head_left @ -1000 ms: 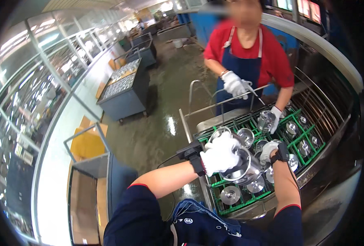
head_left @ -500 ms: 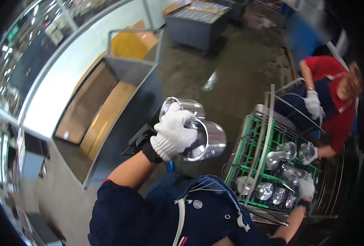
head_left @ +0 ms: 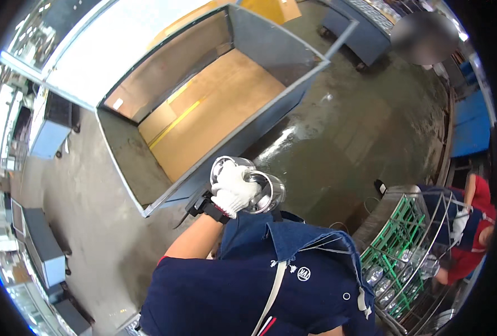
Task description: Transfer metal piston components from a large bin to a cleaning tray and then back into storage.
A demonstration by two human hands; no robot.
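Note:
My left hand, in a white knitted glove, is closed round two shiny metal cups. One cup has its open mouth turned toward me, and the other metal cup sits on the far side of the fingers. Both are held in the air near the front edge of a large grey bin. A black device is strapped at my left wrist. My right hand is out of the picture; only a little bare arm shows at the lower edge.
Brown cardboard lines the grey bin. At the right stands a wire rack with green bars, holding several metal cups. Beyond it a co-worker in a red sleeve reaches in with gloved hands. A grey cart stands far off.
My view and body have turned left toward the grey bin, the two cups still in my left hand. My right hand, earlier at the rack, has left the picture.

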